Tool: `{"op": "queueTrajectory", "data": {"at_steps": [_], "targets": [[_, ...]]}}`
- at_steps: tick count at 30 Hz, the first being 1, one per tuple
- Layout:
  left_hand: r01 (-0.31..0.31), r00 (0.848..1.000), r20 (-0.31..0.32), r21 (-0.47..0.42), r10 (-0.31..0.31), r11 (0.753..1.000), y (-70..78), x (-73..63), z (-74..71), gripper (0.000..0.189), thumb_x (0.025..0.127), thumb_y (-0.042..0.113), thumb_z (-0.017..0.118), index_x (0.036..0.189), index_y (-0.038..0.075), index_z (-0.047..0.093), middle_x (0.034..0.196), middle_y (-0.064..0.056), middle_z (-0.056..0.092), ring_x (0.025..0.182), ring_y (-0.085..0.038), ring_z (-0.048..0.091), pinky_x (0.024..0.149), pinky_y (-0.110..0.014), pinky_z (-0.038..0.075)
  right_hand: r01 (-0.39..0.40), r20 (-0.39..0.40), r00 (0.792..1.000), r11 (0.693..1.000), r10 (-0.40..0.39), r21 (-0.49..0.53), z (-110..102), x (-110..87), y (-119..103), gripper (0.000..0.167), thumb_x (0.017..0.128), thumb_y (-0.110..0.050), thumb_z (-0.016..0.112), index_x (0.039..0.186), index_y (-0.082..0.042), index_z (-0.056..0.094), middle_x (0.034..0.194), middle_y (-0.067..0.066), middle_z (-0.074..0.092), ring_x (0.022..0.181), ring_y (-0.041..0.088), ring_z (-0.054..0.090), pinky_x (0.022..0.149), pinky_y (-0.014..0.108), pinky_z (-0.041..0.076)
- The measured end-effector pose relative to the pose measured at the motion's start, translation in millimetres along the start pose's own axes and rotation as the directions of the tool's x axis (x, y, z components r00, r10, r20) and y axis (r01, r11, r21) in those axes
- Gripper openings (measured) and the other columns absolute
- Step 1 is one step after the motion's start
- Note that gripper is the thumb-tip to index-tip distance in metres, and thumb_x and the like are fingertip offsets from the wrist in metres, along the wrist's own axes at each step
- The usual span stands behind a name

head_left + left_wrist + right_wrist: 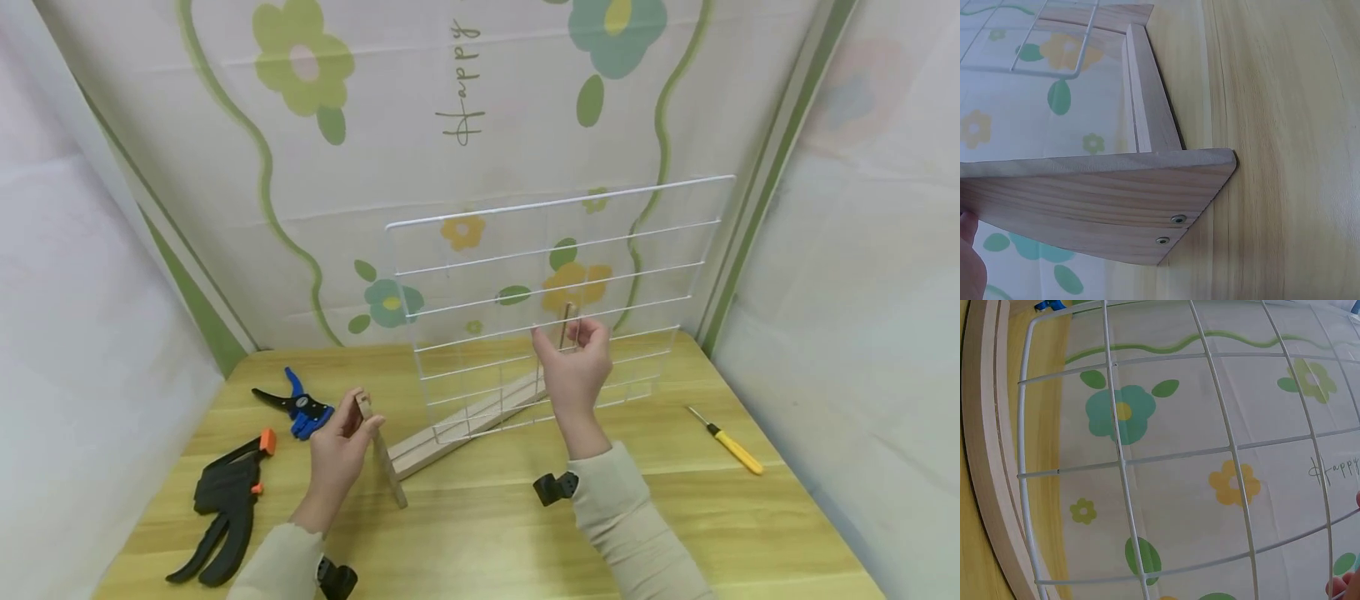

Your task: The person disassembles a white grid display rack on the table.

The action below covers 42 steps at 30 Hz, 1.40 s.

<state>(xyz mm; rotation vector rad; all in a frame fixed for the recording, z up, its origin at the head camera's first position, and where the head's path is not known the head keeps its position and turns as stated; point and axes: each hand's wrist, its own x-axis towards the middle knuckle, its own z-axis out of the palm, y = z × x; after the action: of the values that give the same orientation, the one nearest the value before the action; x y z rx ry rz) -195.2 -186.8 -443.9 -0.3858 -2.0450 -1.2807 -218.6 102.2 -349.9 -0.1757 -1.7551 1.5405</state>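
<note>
- A flowered cloth hangs at the far side, seemingly to screen off the workplace.
- The wood-grained table bears the frame and tools.
- The white wire grid stands tilted, its lower edge near the frame's rail; the right hand probably bears much of its weight, since its near-left corner looks unsupported.
- The wooden frame rests on the table, its rail running from near left to far right between the left side board and the right side board; those joined boards likely give it a steady foot.
- The black-and-orange clamp lies at near left, presumably set aside.
- The right hand appears to grasp the grid, thumb and fingers apart around its wires; their exact contact is partly hidden.
- The left hand pinches the left board's upper end between thumb and fingers, likely to steady the frame.
- The blue-and-black pliers lie beyond the clamp, within reach.
- The yellow screwdriver lies at right, outside the frame.
- Two bolts sit low in the left board, apparently fastening it to the rail.
</note>
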Motion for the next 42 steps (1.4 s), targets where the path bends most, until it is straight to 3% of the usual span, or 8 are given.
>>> {"op": "queueTrajectory", "data": {"at_steps": [5,13,20,29,34,37,39,42], "targets": [[0.04,0.999,-0.004,0.038,-0.04,0.998,-1.9,0.6,-7.3,0.048,0.073,-0.006,0.074,0.119,-0.001,0.059,0.104,-0.021,0.066,0.099,0.016,0.051,0.076,-0.004,0.046,0.024,-0.021,0.999,1.0,-0.024,-0.008,-4.5,-2.8,8.3,0.048,0.07,-0.017,0.079,0.099,0.003,0.047,0.089,0.003,0.05,0.091,0.029,0.05,0.083,0.033,0.042],[0.095,0.995,-0.036,0.073,-0.093,0.993,-6.4,-0.2,-24.6,0.048,0.072,-0.01,0.072,0.119,-0.003,0.059,0.104,-0.022,0.065,0.097,0.02,0.05,0.076,-0.001,0.044,0.018,0.009,1.0,0.999,-0.018,-0.042,-8.5,-9.4,20.4,0.048,0.07,-0.016,0.078,0.1,0.005,0.047,0.091,0.01,0.051,0.09,0.024,0.048,0.089,0.045,0.042],[0.064,0.998,-0.038,0.128,-0.059,0.99,-9.6,-1.5,-38.6,0.044,0.075,-0.002,0.073,0.118,0.003,0.06,0.097,-0.017,0.067,0.091,0.017,0.053,0.073,-0.001,0.045,-0.027,0.007,1.0,0.997,0.027,-0.066,-14.7,-14.3,29.0,0.048,0.071,-0.017,0.078,0.101,0.003,0.046,0.091,0.003,0.049,0.094,0.026,0.05,0.093,0.044,0.042],[0.054,0.992,-0.118,0.161,-0.035,0.986,-10.7,-4.9,-54.7,0.05,0.07,-0.009,0.075,0.117,0.0,0.061,0.101,-0.025,0.066,0.095,0.02,0.051,0.075,0.0,0.043,-0.089,0.005,0.996,0.991,0.09,-0.099,-21.4,-19.5,42.9,0.051,0.07,-0.017,0.08,0.102,0.003,0.047,0.094,0.007,0.051,0.093,0.027,0.05,0.09,0.044,0.043],[0.12,0.984,-0.154,0.172,-0.094,0.978,-12.1,-8.9,-62.6,0.052,0.072,-0.007,0.074,0.121,0.004,0.06,0.107,-0.009,0.067,0.097,0.019,0.051,0.077,0.0,0.043,-0.122,0.005,0.992,0.986,0.123,-0.114,-24.6,-21.3,51.1,0.05,0.07,-0.018,0.081,0.1,0.0,0.045,0.094,0.004,0.05,0.093,0.026,0.051,0.083,0.039,0.046],[0.146,0.977,-0.181,0.177,-0.113,0.973,-13.2,-11.2,-65.5,0.054,0.072,-0.007,0.074,0.123,0.003,0.059,0.108,-0.01,0.066,0.097,0.019,0.051,0.078,0.0,0.043,-0.128,0.007,0.992,0.986,0.129,-0.111,-26.2,-21.9,55.2,0.05,0.07,-0.018,0.081,0.099,0.0,0.044,0.093,0.003,0.049,0.092,0.024,0.051,0.08,0.038,0.046],[0.156,0.974,-0.192,0.184,-0.12,0.971,-11.8,-11.7,-67.4,0.053,0.072,-0.007,0.075,0.122,0.003,0.06,0.105,-0.022,0.065,0.096,0.02,0.05,0.077,0.0,0.042,-0.134,0.007,0.991,0.984,0.136,-0.114,-27.2,-22.0,57.7,0.05,0.07,-0.018,0.081,0.099,0.0,0.044,0.093,0.004,0.049,0.092,0.023,0.05,0.081,0.038,0.045],[0.154,0.973,-0.2,0.187,-0.116,0.97,-9.5,-12.1,-70.6,0.05,0.073,-0.006,0.074,0.12,0.004,0.061,0.103,-0.013,0.067,0.097,0.019,0.051,0.078,0.0,0.042,-0.14,0.004,0.99,0.981,0.141,-0.134,-29.2,-21.7,61.2,0.05,0.071,-0.019,0.08,0.099,0.0,0.044,0.094,0.004,0.049,0.091,0.024,0.049,0.079,0.035,0.043]]}}
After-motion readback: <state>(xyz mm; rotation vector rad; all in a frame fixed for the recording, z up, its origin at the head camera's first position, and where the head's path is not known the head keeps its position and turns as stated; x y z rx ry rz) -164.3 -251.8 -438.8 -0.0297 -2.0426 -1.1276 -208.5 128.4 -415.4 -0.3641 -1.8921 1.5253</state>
